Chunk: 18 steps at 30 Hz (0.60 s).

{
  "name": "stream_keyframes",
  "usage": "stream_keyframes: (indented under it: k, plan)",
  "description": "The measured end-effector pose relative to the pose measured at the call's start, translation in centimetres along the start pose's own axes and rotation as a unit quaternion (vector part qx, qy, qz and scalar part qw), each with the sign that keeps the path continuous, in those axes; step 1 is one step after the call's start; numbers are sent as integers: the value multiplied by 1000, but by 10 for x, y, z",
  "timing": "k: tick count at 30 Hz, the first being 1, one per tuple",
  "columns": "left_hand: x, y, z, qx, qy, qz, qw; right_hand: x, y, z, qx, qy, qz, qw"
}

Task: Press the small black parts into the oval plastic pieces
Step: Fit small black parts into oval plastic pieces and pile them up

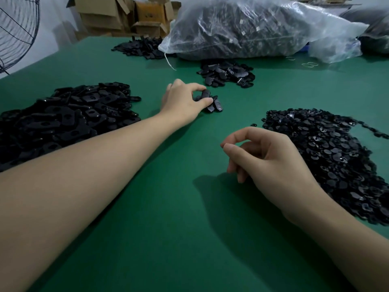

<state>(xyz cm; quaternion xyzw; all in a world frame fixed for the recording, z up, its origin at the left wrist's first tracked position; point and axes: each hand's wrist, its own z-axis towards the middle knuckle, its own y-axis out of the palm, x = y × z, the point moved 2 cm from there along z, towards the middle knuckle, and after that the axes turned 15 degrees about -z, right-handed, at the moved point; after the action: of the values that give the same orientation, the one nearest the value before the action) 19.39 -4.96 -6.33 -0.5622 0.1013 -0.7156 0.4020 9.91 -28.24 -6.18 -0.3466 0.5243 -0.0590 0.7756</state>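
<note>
My left hand (182, 100) reaches far across the green table (168, 228) and pinches an oval black plastic piece (205, 94) between thumb and fingers, at the top of a small cluster of oval pieces (215, 105). My right hand (267, 163) hovers nearer to me with fingers loosely curled and nothing visible in them. A broad heap of small black parts (328, 154) lies just right of that hand. To the left spreads a large pile of flat black pieces with holes (69, 116).
Another heap of oval pieces (227, 74) lies beyond the left hand, and a further black pile (143, 48) sits at the back. A big clear bag of black parts (252, 28), cardboard boxes (126, 15) and a fan (16, 32) line the far side.
</note>
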Motion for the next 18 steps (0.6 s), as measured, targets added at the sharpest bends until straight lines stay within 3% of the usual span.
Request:
stream_keyframes:
  k: [7, 9, 13, 15, 18]
  plan:
    - [-4, -13, 6, -21, -6, 26, 999, 1, -4, 1, 21, 7, -47, 999]
    - [-10, -32, 9, -19, -18, 122, 992, 1, -6, 1, 26, 4, -84, 996]
    - [-32, -69, 8, -57, -99, 389, 914, -1, -7, 1, 24, 3, -115, 993]
    - [-39, -80, 3, -71, -133, 435, 888, -1, -6, 0, 22, 3, -123, 992]
    - [-44, -88, -1, -65, -118, 436, 890, 0, -6, 0, 20, 3, -125, 992]
